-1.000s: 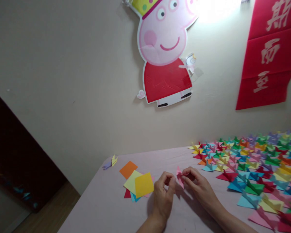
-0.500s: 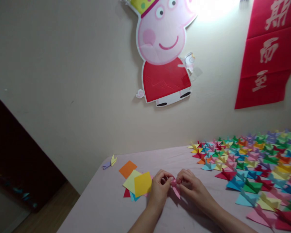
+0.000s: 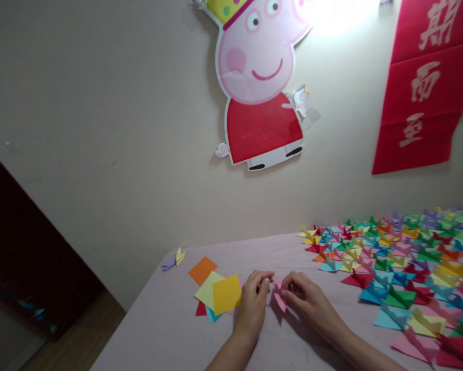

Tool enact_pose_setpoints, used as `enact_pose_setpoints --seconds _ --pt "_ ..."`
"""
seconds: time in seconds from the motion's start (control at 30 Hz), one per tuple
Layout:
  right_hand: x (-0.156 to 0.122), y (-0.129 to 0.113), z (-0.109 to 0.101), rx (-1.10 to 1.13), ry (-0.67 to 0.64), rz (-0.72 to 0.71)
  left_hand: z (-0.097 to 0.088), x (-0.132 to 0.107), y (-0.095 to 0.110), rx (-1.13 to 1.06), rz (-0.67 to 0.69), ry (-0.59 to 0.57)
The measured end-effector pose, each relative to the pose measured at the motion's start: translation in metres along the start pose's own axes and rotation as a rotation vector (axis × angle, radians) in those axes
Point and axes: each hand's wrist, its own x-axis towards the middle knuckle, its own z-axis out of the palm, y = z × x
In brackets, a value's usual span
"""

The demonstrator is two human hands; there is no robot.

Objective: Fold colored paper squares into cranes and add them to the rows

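The left hand (image 3: 253, 300) and right hand (image 3: 309, 296) are bare, with slender fingers at the grip; behind the grip, slim wrists lead into the bare left forearm (image 3: 231, 346) and right forearm (image 3: 364, 346); nail details are too small to tell.

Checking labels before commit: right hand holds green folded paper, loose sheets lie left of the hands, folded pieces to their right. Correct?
No: the folded paper in the right hand is pink, not green, as the head view shows. Loose sheets left, folded pieces right: correct.
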Motion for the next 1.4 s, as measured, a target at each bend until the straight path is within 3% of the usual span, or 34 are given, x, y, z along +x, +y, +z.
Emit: enact_pose_setpoints --seconds 0.1,0.33,0.57,0.83,1.13,1.4 --pt "-0.0009 0.0004 -0.0002 -0.073 0.019 0.042 0.0009 -0.0026 0.0039 0.076 0.015 0.045" --pt "-0.0009 0.0007 -0.0020 -0.197 -0.014 0.060 0.0074 -0.0044 0.0006 0.372 0.050 -0.045" --pt "-0.0008 0.0002 -0.0019 -0.226 -0.066 0.037 0.0062 -0.0034 -0.0012 0.436 0.013 -0.063" --pt "0.0009 0.0041 -0.0016 -0.069 0.066 -0.010 0.0069 -0.0037 -0.0024 0.441 0.017 -0.065" --pt "-0.0004 0.0033 0.0005 -0.186 -0.017 0.001 0.0052 -0.0039 -0.0032 0.376 0.014 -0.019" --pt "-0.0003 0.0019 -0.0009 -0.184 -0.014 0.005 0.0014 -0.0042 0.0054 0.302 -0.012 -0.008"
